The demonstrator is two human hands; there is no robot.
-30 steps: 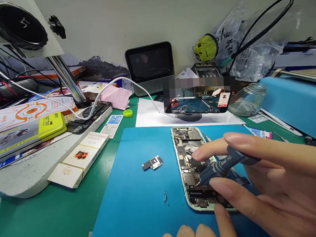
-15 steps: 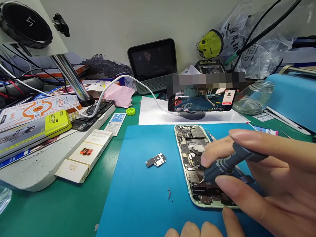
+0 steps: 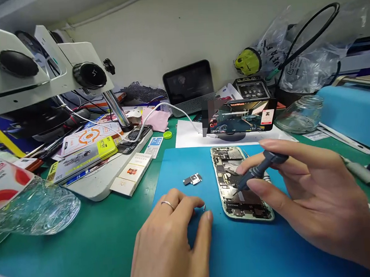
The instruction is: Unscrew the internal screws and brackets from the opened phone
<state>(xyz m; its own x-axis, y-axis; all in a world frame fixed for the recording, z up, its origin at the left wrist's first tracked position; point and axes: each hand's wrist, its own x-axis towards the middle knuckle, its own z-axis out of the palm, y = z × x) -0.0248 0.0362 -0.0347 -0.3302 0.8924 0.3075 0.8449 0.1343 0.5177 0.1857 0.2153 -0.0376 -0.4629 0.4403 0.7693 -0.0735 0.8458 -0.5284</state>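
An opened phone [image 3: 229,175] lies on the blue mat [image 3: 174,164], its inner parts exposed. My right hand [image 3: 299,190] grips a dark screwdriver [image 3: 257,171] between thumb and fingers, its tip low over the phone beside the metal plate above the lower black module. My left hand [image 3: 174,234], a ring on one finger, rests on the mat left of the phone. Its thumb and index finger are apart, at either side of a tiny metal part [image 3: 204,207]. A small black and silver bracket [image 3: 192,179] lies beyond that hand.
A second phone [image 3: 242,117] showing a game stands behind the mat, with a glass jar [image 3: 300,115] to its right. At left are a white microscope base [image 3: 97,188], a cigarette box [image 3: 132,174], a battery box [image 3: 87,160] and a clear bottle [image 3: 52,205].
The view has tilted up and swung left. My left hand has come further into view and reached the tiny metal part. My right hand still holds the screwdriver at the phone.
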